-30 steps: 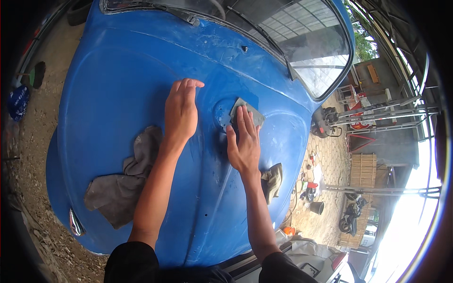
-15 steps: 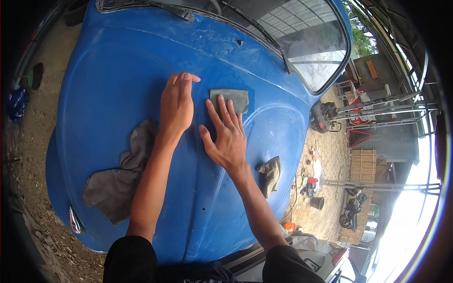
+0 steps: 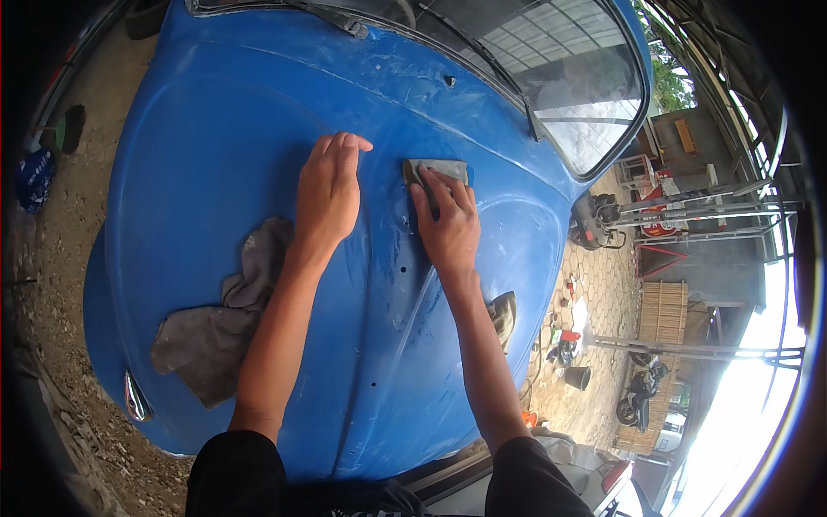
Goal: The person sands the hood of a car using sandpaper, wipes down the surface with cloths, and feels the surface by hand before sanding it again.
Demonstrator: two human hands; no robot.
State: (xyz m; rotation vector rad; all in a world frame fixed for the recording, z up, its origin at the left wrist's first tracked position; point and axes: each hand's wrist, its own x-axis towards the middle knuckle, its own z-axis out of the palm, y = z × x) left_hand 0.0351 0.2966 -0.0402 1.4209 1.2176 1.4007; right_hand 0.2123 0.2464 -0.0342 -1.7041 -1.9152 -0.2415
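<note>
A car's blue bonnet (image 3: 207,155) spreads out below me. My right hand (image 3: 450,231) grips the lower part of a grey rectangular sheet of sandpaper (image 3: 437,167), its fingers bent and the sheet against the paint. Wet streaks show on the paint by the bonnet's middle ridge, left of that hand. My left hand (image 3: 330,189) is held over the bonnet on the left, fingers curled together; what they hold, if anything, is hidden. A crumpled grey cloth (image 3: 202,345) lies beside my left forearm. Another, olive-brown cloth (image 3: 503,317) is partly covered by my right forearm.
The windscreen (image 3: 568,86) and its wipers (image 3: 474,43) border the bonnet at the far side. On the paved floor to the right are a dark bucket (image 3: 577,376), a compressor-like machine (image 3: 594,220) and a parked motorcycle (image 3: 639,392). Gravel runs along the left.
My right hand and the sandpaper have shifted a little right; its flat, spread fingers are now bent around the sheet. Wet streaks now show near the ridge. The left hand keeps its curled shape.
</note>
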